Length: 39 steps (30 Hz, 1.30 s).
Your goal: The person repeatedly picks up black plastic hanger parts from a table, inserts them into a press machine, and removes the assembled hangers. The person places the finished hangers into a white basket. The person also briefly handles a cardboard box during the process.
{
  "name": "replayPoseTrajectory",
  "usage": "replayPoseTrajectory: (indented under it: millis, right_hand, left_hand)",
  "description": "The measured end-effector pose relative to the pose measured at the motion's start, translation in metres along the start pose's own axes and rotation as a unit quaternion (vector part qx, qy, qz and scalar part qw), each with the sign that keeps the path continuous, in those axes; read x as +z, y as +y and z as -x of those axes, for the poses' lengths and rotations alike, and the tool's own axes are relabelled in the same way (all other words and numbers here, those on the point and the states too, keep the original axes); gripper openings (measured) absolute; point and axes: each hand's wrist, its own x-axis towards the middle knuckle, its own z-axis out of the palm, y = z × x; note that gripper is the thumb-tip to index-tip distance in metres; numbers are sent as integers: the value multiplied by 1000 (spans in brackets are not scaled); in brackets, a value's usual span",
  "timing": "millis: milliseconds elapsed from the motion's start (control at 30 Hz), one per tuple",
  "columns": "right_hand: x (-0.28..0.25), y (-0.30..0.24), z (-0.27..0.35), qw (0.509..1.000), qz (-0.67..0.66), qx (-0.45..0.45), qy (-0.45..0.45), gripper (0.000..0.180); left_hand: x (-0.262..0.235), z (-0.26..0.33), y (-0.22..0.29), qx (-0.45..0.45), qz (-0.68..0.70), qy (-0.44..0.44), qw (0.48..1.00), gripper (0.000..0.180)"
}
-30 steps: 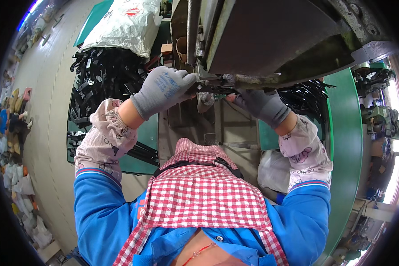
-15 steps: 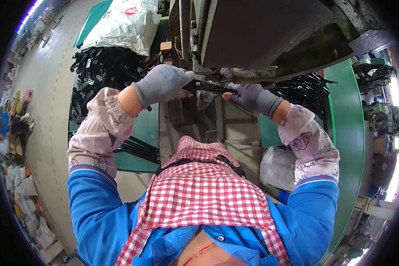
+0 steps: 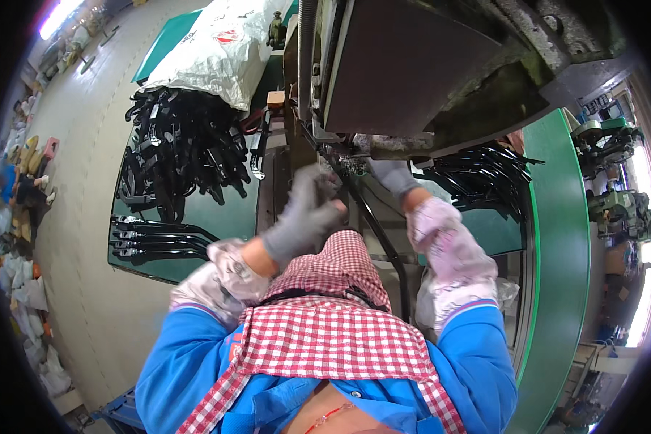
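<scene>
Centrally in the frame, a long black rod [image 3: 369,217] is seen slanting from below the machine [image 3: 412,72] down toward the lower right, its lower part passing beside the red-and-white checked apron [image 3: 333,340]. By the left hand [image 3: 301,215], gloved in grey and blurred, the rod is flanked on its left side; the fingers are loosely parted from the thumb and directed toward the rod, and no grip on it is shown. By the right hand [image 3: 393,177], also gloved, the rod's right side is flanked near its upper stretch. The fingertips of that hand are largely hidden near the machine's lower edge, so how far they are open, and whether anything is held, cannot be told.

At the upper left, a heap of black parts [image 3: 181,145] is spread below a white sack [image 3: 210,58] on a green table [image 3: 231,210]. Along that table's near edge, a few black rods with forked ends [image 3: 126,235] are laid side by side. At right of centre, a bundle of black rods [image 3: 477,173] is piled beyond the right forearm, beside a long green surface [image 3: 557,217].
</scene>
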Motion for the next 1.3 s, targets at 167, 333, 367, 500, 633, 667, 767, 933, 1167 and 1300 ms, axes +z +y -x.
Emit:
replayPoseTrajectory:
  millis: [167, 333, 367, 500, 633, 667, 767, 933, 1167, 1300]
  right_hand:
    - [57, -17, -29, 965, 217, 128, -77, 50]
    - [57, 2, -39, 949, 250, 164, -103, 56]
    - [66, 4, -40, 949, 254, 155, -102, 55]
    - [73, 74, -43, 946, 275, 152, -83, 51]
    - [74, 32, -43, 954, 266, 140, 15, 53]
    - [76, 36, -38, 955, 267, 121, 52, 54]
    - [69, 5, -24, 963, 211, 163, 48, 34]
    - [71, 32, -20, 973, 205, 55, 92, 32]
    - [50, 55, -9, 978, -108, 2, 180, 25]
    - [2, -41, 42, 896, -435, 85, 27, 24]
  left_hand:
    - [86, 39, 20, -301, 331, -172, 877, 33]
    - [95, 41, 14, -346, 328, -159, 865, 31]
    - [103, 43, 2, -322, 338, -151, 871, 28]
    - [96, 44, 17, -286, 358, -189, 869, 22]
    - [52, 62, 23, -264, 291, -57, 918, 24]
    - [26, 67, -10, -189, 176, -17, 966, 24]
    - [-77, 86, -10, -193, 343, 218, 893, 27]
    - [-237, 158, -92, -286, 260, 407, 828, 27]
    - [-274, 175, -86, -356, -460, 302, 756, 51]
    - [-313, 126, -105, -234, -537, 381, 716, 69]
